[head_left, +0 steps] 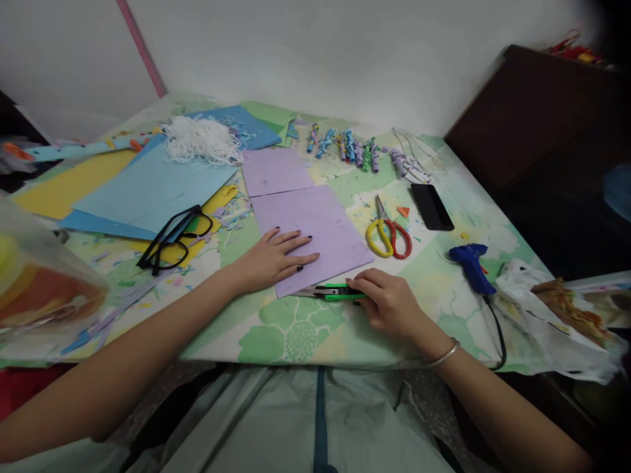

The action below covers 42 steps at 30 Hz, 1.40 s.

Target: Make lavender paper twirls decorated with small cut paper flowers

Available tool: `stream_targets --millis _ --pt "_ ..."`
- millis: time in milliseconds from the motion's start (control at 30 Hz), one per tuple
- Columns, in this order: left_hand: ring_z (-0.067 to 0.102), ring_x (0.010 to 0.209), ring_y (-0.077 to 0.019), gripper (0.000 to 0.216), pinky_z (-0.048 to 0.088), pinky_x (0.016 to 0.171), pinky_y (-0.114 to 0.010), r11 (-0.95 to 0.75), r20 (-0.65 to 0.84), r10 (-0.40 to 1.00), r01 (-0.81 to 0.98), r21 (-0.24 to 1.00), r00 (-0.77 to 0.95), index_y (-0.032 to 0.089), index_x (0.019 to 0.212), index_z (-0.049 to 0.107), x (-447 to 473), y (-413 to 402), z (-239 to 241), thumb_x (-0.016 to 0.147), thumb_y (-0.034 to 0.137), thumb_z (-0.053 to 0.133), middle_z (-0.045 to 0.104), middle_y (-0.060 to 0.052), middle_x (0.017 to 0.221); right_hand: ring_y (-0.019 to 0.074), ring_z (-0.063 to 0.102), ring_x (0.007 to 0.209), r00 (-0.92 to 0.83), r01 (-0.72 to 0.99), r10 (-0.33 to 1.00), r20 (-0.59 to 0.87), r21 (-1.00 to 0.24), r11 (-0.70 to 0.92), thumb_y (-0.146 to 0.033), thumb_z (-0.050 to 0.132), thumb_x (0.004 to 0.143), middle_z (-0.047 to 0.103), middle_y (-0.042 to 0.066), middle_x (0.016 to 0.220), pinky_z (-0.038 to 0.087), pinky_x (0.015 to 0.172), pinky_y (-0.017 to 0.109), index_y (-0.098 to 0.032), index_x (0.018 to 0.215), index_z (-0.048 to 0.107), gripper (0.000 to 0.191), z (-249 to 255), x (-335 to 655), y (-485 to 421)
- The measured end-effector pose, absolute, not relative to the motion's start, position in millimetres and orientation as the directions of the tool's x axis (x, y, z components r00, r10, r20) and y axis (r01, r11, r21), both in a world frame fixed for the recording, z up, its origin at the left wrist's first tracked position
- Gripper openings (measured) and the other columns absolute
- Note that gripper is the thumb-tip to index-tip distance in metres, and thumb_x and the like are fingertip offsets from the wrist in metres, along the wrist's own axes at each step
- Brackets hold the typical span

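Observation:
My left hand point(276, 259) lies flat with its fingers spread over the lower left part of a purple sheet point(320, 226). A smaller purple piece point(276, 169) lies at the sheet's far edge, with a thin line between the two. In my right hand point(387, 299) is a green utility knife point(338, 292), gripped by its handle. Its blade points left, close along the sheet's near edge; whether it touches the paper I cannot tell. Beyond my right hand lie scissors point(387, 230) with one yellow and one red handle loop.
Blue sheets point(158, 190), white string point(202, 139) and black glasses point(177, 240) lie left. Several curled paper pieces point(350, 148) lie at the back. Right are a phone point(432, 206), a blue glue gun point(472, 266) with its cord, and a plastic bag point(522, 309). Paper scraps litter the tablecloth.

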<state>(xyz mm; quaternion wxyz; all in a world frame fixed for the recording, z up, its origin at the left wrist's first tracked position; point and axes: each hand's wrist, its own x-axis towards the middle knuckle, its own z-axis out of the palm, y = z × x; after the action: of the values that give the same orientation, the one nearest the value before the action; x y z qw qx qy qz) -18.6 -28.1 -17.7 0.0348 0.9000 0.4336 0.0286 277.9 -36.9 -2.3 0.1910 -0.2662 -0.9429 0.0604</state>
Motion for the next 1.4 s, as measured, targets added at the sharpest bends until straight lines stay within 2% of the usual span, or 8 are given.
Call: stream_targets --millis 233,400,567,700,800,967,1233,1400 --pt "0.029 0.141 -0.0272 0.044 0.017 0.111 -0.054 -0.616 0.018 0.787 0.784 0.080 0.617 0.040 0.142 0.038 -18 -28 -17 0.099 0.034 0.038 0.035 -0.005 0.154 0.0225 0.057 0.079 -0.836 0.435 0.472 0.279 -0.187 0.881 -0.006 0.051 0.068 0.065 0.011 0.091 0.045 0.062 0.031 -0.013 0.106 0.063 0.040 1 260 -43" --pt "0.029 0.141 -0.0274 0.043 0.017 0.112 -0.056 -0.621 0.044 0.783 0.776 0.106 0.620 0.039 0.142 0.039 -19 -28 -19 0.099 0.034 0.036 0.035 -0.005 0.154 0.0231 0.059 0.082 -0.800 0.440 0.520 0.299 -0.296 0.848 -0.005 0.049 0.073 0.065 0.011 0.095 0.050 0.066 0.034 -0.015 0.109 0.062 0.040 2 282 -52" --pt "0.039 0.135 -0.0249 0.040 0.026 0.111 -0.053 -0.646 0.183 0.763 0.736 0.202 0.620 0.030 0.134 0.053 -29 -29 -25 0.098 0.025 0.036 0.049 -0.008 0.144 0.0226 0.063 0.090 -0.545 0.588 0.718 0.433 -0.413 0.696 -0.012 0.052 0.084 0.065 0.009 0.101 0.055 0.074 0.036 -0.021 0.114 0.061 0.033 1 343 -63" --pt "0.054 0.120 -0.0230 0.043 0.043 0.102 -0.046 -0.603 0.317 0.794 0.739 0.300 0.519 0.025 0.126 0.061 -37 -27 -29 0.096 0.019 0.031 0.059 -0.011 0.131 0.0259 0.065 0.098 -0.261 0.797 0.840 0.476 -0.385 0.465 -0.021 0.055 0.087 0.066 0.010 0.109 0.055 0.081 0.041 -0.022 0.121 0.059 0.034 -6 382 -74" --pt "0.058 0.114 -0.0249 0.042 0.047 0.098 -0.044 -0.507 0.330 0.849 0.813 0.288 0.412 0.019 0.127 0.059 -32 -28 -27 0.097 0.028 0.032 0.061 -0.014 0.126 0.0288 0.064 0.104 -0.140 0.869 0.848 0.510 -0.346 0.352 -0.023 0.053 0.088 0.066 0.013 0.114 0.055 0.085 0.046 -0.018 0.126 0.056 0.039 -18 396 -81" --pt "0.047 0.126 -0.0379 0.077 0.039 0.103 -0.054 -0.493 0.213 0.860 0.863 0.111 0.464 0.016 0.142 0.044 -3 -38 -20 0.080 0.061 0.055 0.050 -0.020 0.140 0.0298 0.065 0.102 -0.065 0.894 0.843 0.534 -0.345 0.287 -0.022 0.050 0.088 0.067 0.015 0.113 0.056 0.084 0.050 -0.016 0.125 0.057 0.038 -29 399 -84" --pt "0.053 0.122 -0.0323 0.067 0.042 0.103 -0.046 -0.526 0.237 0.831 0.850 0.039 0.504 0.017 0.141 0.043 -4 -32 -23 0.082 0.047 0.052 0.054 -0.018 0.136 0.0281 0.064 0.106 -0.042 0.848 0.802 0.595 -0.404 0.344 -0.019 0.051 0.089 0.067 0.010 0.114 0.055 0.088 0.048 -0.024 0.122 0.058 0.034 -7 396 -97" --pt "0.058 0.115 -0.0319 0.060 0.047 0.098 -0.045 -0.485 0.307 0.842 0.872 0.069 0.444 0.014 0.134 0.050 -18 -18 -29 0.085 0.047 0.047 0.059 -0.018 0.130 0.0343 0.062 0.104 0.278 0.899 0.505 0.817 -0.407 0.162 -0.023 0.061 0.086 0.066 0.012 0.107 0.048 0.092 0.057 -0.023 0.119 0.060 0.033 10 432 -118"
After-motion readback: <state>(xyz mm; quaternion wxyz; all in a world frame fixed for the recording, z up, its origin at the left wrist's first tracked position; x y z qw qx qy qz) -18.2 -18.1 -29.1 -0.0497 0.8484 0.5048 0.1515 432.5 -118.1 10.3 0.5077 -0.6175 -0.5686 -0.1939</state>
